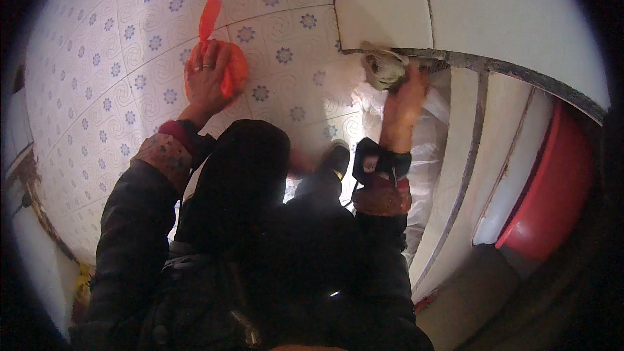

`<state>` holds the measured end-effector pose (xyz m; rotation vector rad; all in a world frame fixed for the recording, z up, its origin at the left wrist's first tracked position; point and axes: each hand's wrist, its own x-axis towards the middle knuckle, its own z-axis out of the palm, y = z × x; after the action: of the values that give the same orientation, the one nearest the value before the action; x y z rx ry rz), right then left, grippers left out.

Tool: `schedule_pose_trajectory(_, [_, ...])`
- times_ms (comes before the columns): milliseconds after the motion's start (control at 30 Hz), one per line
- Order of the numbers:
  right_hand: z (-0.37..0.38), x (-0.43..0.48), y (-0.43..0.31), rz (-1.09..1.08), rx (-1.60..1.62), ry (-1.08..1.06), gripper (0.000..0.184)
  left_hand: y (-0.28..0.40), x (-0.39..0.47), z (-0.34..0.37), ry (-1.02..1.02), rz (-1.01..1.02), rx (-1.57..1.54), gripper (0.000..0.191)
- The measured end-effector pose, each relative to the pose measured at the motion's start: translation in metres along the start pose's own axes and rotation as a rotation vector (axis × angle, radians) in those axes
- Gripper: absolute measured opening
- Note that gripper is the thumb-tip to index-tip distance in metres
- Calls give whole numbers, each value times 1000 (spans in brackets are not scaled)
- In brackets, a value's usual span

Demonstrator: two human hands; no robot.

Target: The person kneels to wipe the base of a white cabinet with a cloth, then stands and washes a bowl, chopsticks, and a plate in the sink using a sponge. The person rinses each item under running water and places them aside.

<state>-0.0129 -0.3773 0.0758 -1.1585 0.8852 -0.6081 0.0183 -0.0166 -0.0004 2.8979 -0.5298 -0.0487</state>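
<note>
My left hand (208,75), with a ring on one finger, rests on a bright orange-red plastic bag (238,69) on the tiled floor. The twisted end of the bag points away from me. To the right, my right hand (412,80) is blurred and holds a pale, crumpled thing with a dark part (385,69), too blurred to name. It is over a translucent white plastic sack (429,141) against the white tiled side. The fingertips of my right hand are partly hidden.
Patterned floor tiles (273,24) with blue flowers spread ahead and left. White tiled ledges (460,165) run along the right, with a red plastic basin (551,185) beyond them. My dark shoe (336,158) stands between the hands, nearer to me.
</note>
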Motion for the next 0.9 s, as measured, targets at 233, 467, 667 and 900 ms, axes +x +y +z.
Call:
schedule_pose_trajectory(233, [1,25,-1,-744,-675,0,40,-1,1,-2,-54,-16,10,84])
schedule_pose_trajectory(467, [3,66,71,73,34,-66,45,0,2,-6,-84,19,20,90])
schedule_pose_trajectory(667, [3,3,76,305,-12,-439,27,-1,3,-5,2,56,-26,90])
schedule_pose_trajectory(900, [20,-97,-27,490,-185,-887,45,-11,5,-5,-58,60,-24,87])
